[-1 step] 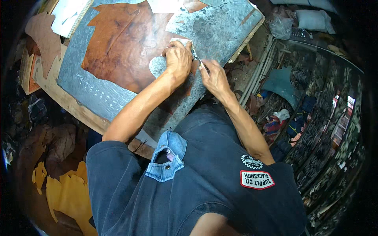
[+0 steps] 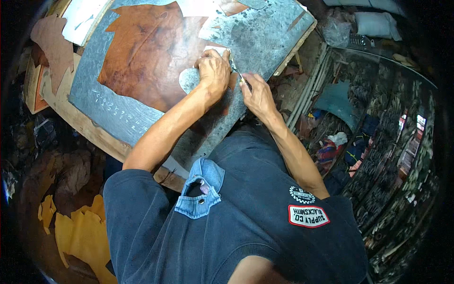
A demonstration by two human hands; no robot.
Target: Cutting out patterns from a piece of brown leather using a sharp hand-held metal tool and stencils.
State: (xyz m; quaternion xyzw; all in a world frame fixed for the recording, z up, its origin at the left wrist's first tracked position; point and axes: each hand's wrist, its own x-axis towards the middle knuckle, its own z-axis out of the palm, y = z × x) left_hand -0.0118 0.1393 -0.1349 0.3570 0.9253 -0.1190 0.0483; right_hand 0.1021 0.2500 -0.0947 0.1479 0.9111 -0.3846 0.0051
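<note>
My left hand (image 2: pixel 215 73), its fingers bent and close together, holds down a small white flat piece (image 2: pixel 218 49) on the worktable. Beneath and around it lies a large, irregular brown leather hide (image 2: pixel 142 52). My right hand (image 2: pixel 258 97) is closed round a slim knife (image 2: pixel 244 80) with a dark handle. The thin blade points up and left to the right edge of the white piece, by my left fingertips. Where its tip touches is too small to tell. A grey rounded gap in the leather shows beside my left wrist.
The grey-topped worktable (image 2: pixel 111 113) has a wooden edge. A pale brown leather scrap (image 2: pixel 51 45) hangs at the far left, and yellow leather (image 2: pixel 82 236) lies at lower left. Pipes (image 2: pixel 307 85) and a glass-topped case (image 2: pixel 378 123) stand to the right.
My right hand and the knife have shifted very slightly down, toward me. My left hand and the leather look the same.
</note>
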